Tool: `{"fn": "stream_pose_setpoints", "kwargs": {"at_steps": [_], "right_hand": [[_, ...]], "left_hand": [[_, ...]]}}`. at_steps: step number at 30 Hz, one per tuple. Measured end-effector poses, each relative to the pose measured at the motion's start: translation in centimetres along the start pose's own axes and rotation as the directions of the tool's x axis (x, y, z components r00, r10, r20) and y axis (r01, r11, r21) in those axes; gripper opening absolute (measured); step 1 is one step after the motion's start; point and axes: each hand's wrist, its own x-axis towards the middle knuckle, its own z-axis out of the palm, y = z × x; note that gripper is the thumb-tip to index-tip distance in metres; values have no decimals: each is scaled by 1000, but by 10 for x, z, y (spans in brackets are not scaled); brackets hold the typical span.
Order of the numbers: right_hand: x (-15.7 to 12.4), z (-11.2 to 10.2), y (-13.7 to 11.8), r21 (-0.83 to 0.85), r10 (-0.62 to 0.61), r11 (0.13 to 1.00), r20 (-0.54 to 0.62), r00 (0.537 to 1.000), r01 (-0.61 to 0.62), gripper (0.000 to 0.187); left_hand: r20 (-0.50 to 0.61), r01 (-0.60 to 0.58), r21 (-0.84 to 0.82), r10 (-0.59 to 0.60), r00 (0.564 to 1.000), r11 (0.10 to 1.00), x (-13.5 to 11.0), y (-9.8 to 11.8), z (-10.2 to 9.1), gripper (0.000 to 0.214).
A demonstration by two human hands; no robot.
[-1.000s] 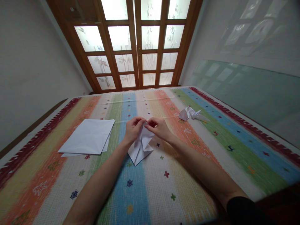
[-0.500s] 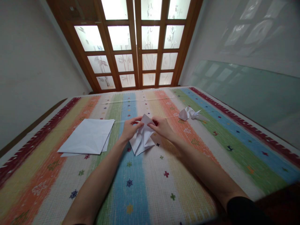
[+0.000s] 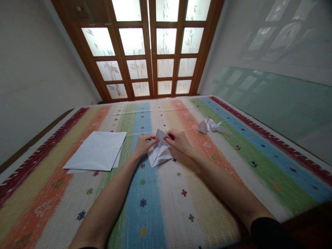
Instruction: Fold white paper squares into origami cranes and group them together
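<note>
Between my two hands is a folded sheet of white paper, creased into pointed flaps, with one corner pointing away from me. My left hand pinches its left edge between thumb and fingers. On the opposite edge, my right hand is closed on the paper the same way. The lower flaps fan out toward me just over the tablecloth; whether they touch it I cannot tell.
A stack of white paper sheets lies to the left. Folded white paper pieces sit at the back right. Under everything is a striped tablecloth. Wooden doors with glass panes stand beyond the table's far edge.
The paper's flaps have drawn closer together, and its near end has shifted slightly away from me. Its far tip sits a little lower. Both hands keep their pinch.
</note>
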Motion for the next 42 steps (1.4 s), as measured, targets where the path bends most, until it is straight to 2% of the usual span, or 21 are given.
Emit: {"fn": "stream_pose_setpoints", "kwargs": {"at_steps": [7, 14, 17, 19, 21, 23, 24, 27, 30, 32, 34, 36, 39, 41, 42], "right_hand": [[-4, 4, 6, -114, -123, 986, 28, 992, 125, 11], [-7, 8, 14, -143, -206, 967, 46, 977, 211, 6], [-10, 9, 18, -130, -263, 956, 23, 964, 264, 3], [-13, 7, 20, -128, -324, 940, -34, 945, 318, 9], [-18, 2, 23, -165, -413, 905, -112, 904, 393, 18], [-24, -2, 28, -255, -527, 839, -165, 833, 480, 23], [-28, -4, 32, -308, -585, 794, -155, 796, 524, 24], [-38, -7, 43, -418, -747, 620, -57, 662, 664, 26], [-44, -6, 49, -443, -840, 453, 79, 537, 774, 23], [-45, -4, 47, -455, -867, 372, 142, 478, 809, 20], [-46, -1, 42, -459, -849, 347, 216, 481, 818, 21], [-47, 2, 35, -473, -799, 361, 289, 528, 804, 23], [-49, 8, 26, -535, -715, 366, 362, 598, 761, 25], [-49, 11, 23, -565, -681, 372, 374, 630, 737, 24], [-48, 11, 21, -570, -663, 381, 380, 644, 728, 23]], "left_hand": [[-12, -35, 128, 36, 999, 991, -1, -6, 5, 16], [-36, -79, 255, 91, 995, 964, 0, -11, 6, 16], [-46, -110, 284, 128, 991, 953, 1, -12, 7, 15], [-39, -121, 286, 137, 990, 951, 1, -11, 7, 16], [-23, -116, 281, 127, 992, 953, 1, -10, 7, 16], [-9, -101, 269, 107, 994, 958, 0, -8, 7, 17], [-5, -93, 261, 98, 995, 961, 0, -7, 7, 17], [-3, -78, 234, 81, 997, 969, 0, -6, 8, 18], [3, -79, 218, 81, 997, 973, 0, -6, 11, 19], [18, -95, 208, 93, 995, 974, 1, -5, 14, 20], [28, -108, 198, 104, 994, 974, 1, -4, 17, 20], [0, -108, 206, 110, 994, 973, 0, -2, 19, 21], [-124, -97, 274, 135, 983, 957, -2, 3, 19, 32], [-175, -104, 337, 171, 969, 936, -6, 8, 15, 26], [-163, -122, 366, 193, 968, 923, -9, 10, 12, 20]]}}
